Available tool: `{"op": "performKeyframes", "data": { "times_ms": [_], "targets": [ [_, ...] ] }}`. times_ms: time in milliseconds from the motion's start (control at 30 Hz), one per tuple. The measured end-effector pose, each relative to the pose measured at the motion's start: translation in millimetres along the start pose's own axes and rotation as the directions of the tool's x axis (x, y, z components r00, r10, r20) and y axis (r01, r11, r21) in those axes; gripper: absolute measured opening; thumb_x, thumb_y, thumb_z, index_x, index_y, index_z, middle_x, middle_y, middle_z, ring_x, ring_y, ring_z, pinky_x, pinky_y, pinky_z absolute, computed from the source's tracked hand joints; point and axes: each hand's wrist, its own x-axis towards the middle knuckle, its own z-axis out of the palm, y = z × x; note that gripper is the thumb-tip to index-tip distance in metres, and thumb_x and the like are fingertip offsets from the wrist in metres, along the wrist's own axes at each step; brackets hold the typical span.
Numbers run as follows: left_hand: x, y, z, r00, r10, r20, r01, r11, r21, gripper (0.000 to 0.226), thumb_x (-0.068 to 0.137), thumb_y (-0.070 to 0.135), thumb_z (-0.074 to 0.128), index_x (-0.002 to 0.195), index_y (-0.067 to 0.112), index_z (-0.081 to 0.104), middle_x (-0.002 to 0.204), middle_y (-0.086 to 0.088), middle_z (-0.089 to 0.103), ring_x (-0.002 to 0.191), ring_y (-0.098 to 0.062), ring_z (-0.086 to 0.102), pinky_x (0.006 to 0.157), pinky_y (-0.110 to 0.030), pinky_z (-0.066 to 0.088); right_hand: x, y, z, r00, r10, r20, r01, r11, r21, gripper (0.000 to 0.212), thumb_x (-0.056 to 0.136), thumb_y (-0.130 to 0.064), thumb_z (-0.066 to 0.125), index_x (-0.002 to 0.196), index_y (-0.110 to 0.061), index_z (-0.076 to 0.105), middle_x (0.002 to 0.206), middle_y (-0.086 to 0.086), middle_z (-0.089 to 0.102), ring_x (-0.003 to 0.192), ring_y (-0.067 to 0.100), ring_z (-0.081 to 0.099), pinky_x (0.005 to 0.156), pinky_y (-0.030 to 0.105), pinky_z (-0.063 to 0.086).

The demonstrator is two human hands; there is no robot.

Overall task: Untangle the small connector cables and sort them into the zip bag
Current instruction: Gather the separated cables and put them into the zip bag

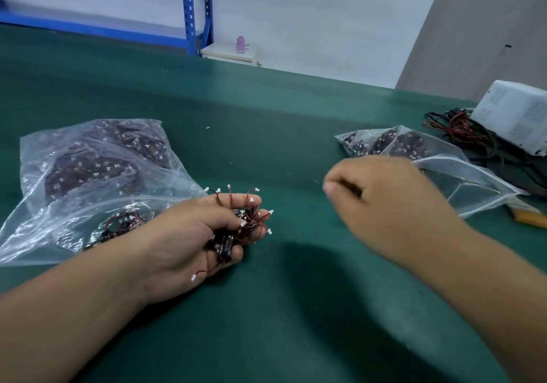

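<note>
Fingers (241, 202) of the left hand (189, 234) are gripping a tangle of small connector cables (247, 220) beside a full plastic bag (88, 160) on the green desk (296, 338). Rightward, the right hand (384, 199) is hovering before the zip bag (473, 187), its curled fingers too blurred to tell whether they hold anything.

Two hands: a left hand (201, 234) and a right hand (384, 202). Three clear bags: big bag (88, 160), full small bag (381, 143), flat bag (467, 184). One white box (515, 116). One pink bottle (240, 44). The little cables (251, 220) are too many to count.
</note>
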Motion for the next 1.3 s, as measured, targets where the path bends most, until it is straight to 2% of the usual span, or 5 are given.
{"op": "performKeyframes", "data": {
  "times_ms": [267, 533, 767, 967, 1300],
  "targets": [
    [-1.5, -3.4, 4.5, 0.998, 0.061, -0.010, -0.061, 0.998, 0.028, 0.021, 0.093, 0.000, 0.057, 0.105, 0.015, 0.067, 0.098, -0.006, 0.076, 0.065, -0.012, 0.071, 0.045, -0.019, 0.051, -18.1, -33.0, 73.0, 0.979, -0.084, 0.188, -0.023, 0.863, 0.504, 0.074, 0.074, -0.067, 0.052, 0.142, -0.039, 0.044, 0.135, -0.027, 0.048, 0.127, -0.008, 0.043, 0.107, 0.021, 0.038],
    [0.0, -2.7, 4.9, 0.997, 0.034, 0.069, -0.042, 0.992, 0.117, 0.021, 0.095, 0.012, 0.058, 0.113, 0.005, 0.065, 0.092, -0.008, 0.074, 0.069, -0.012, 0.069, 0.041, -0.021, 0.046, -19.6, -30.6, 86.1, 0.996, -0.087, -0.005, 0.072, 0.793, 0.605, 0.034, 0.088, -0.039, 0.063, 0.122, -0.041, 0.058, 0.106, -0.018, 0.066, 0.105, 0.004, 0.061, 0.088, 0.023, 0.047],
    [0.3, -0.3, -1.7, 0.988, -0.011, 0.151, -0.022, 0.977, 0.213, 0.050, 0.080, 0.017, 0.073, 0.127, 0.008, 0.058, 0.121, -0.022, 0.066, 0.095, -0.025, 0.059, 0.040, -0.020, 0.038, -19.4, -28.0, 91.3, 0.993, 0.045, 0.109, -0.101, 0.796, 0.597, 0.072, 0.079, -0.064, 0.054, 0.145, -0.049, 0.030, 0.120, -0.028, 0.046, 0.078, -0.013, 0.047, 0.079, 0.013, 0.039],
    [-2.3, 0.4, -0.6, 0.962, -0.015, 0.273, -0.080, 0.939, 0.334, 0.047, 0.088, 0.028, 0.068, 0.120, -0.003, 0.053, 0.075, -0.009, 0.067, 0.042, -0.009, 0.053, 0.036, -0.016, 0.033, -19.4, -32.8, 78.9, 0.995, 0.011, 0.099, -0.082, 0.649, 0.757, 0.026, 0.079, -0.033, 0.073, 0.100, -0.049, 0.067, 0.089, -0.023, 0.065, 0.075, -0.002, 0.061, 0.068, 0.009, 0.042],
    [1.3, -1.7, -2.3, 0.996, 0.011, 0.094, -0.023, 0.991, 0.129, 0.036, 0.076, 0.022, 0.067, 0.111, 0.013, 0.064, 0.091, -0.012, 0.069, 0.058, -0.015, 0.060, 0.035, -0.021, 0.037, -18.4, -23.2, 75.1, 0.943, 0.267, 0.199, -0.296, 0.398, 0.868, 0.017, 0.084, -0.005, 0.073, 0.077, -0.020, 0.069, 0.058, 0.012, 0.060, 0.053, 0.012, 0.057, 0.055, 0.032, 0.045]
  ]
}}
